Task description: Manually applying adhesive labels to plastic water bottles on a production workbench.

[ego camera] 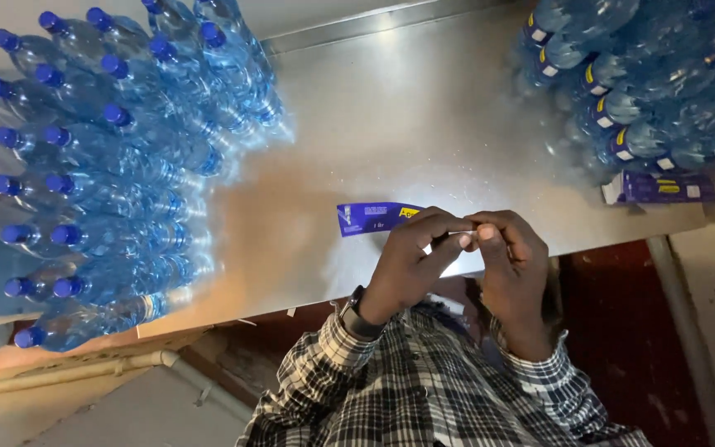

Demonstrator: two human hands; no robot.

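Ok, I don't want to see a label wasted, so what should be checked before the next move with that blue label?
1. Grip on the blue label: ok, the left hand and the right hand both pinch one end.
2. Label's pinched end, whole and uncreased: cannot tell, the fingers hide it.
3. Bare room on the steel table: ok, in front of the hands.
4. Blue-capped bottles close by: ok, stacked on their sides at the left.
5. Spare labels: ok, a stack lies at the table's right edge.
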